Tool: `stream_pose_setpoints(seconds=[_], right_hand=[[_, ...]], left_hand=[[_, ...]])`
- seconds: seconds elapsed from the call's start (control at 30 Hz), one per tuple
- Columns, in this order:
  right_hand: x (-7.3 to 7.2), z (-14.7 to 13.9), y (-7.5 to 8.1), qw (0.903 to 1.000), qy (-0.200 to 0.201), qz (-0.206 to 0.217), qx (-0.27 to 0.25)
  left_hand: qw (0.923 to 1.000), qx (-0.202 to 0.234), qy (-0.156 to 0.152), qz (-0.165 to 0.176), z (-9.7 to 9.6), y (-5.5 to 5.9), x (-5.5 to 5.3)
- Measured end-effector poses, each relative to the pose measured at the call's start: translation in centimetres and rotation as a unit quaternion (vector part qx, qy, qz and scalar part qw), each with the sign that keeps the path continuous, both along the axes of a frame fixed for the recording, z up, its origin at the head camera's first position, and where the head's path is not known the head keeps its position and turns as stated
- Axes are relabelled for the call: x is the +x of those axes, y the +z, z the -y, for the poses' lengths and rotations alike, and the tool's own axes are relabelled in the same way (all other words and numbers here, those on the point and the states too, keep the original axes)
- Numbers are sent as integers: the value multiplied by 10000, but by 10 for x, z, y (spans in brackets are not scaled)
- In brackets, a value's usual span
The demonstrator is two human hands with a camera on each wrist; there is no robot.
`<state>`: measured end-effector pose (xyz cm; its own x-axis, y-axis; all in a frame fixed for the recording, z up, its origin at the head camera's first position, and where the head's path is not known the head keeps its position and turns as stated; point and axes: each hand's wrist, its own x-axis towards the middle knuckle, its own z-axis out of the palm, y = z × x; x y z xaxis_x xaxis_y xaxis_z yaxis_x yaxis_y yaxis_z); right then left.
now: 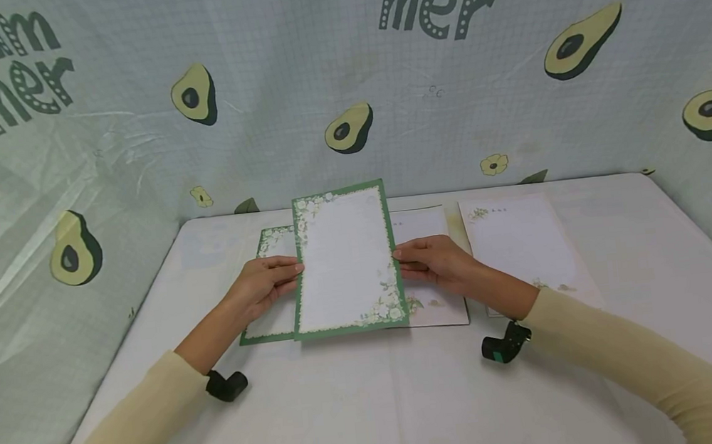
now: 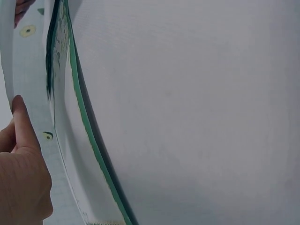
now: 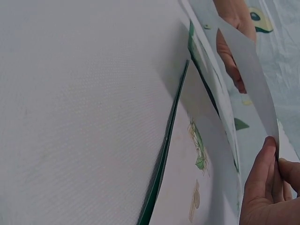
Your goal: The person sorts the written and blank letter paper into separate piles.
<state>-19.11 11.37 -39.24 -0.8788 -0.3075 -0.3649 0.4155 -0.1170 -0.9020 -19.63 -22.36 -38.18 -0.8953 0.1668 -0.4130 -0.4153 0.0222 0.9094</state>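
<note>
A sheet of paper (image 1: 345,262) with a green border and white flowers in two corners is held up over the table, tilted toward me. My left hand (image 1: 264,282) pinches its left edge, and my right hand (image 1: 436,263) pinches the right edge, about midway up. Behind it on the left lies green-bordered floral paper (image 1: 267,325), partly hidden. To the right, under my right hand, is a pile of pale paper (image 1: 438,310) with a small plant print. From the right wrist view, the raised sheet (image 3: 255,75) appears nearly edge-on between both hands.
More pale printed paper (image 1: 518,235) lies at the right of the white-covered table (image 1: 361,407). A curtain (image 1: 276,65) with avocado prints hangs behind and along the sides. Black wrist cameras (image 1: 226,386) sit under both wrists.
</note>
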Motion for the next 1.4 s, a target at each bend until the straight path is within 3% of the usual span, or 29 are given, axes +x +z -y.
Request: stream_pose_setpoints(seconds=[0.57,1.1,1.4], right_hand=[[-2,9,-1,9999,80,-118,-52],[0,15,-6,10000,3,35,-26],[-1,24,-11,9994,-47,53,-326]], left_hand=[[9999,47,11,-92,11,1,0],[9999,75,94,-27,13,2,3],[9996,169,233,-1,20,3,3]])
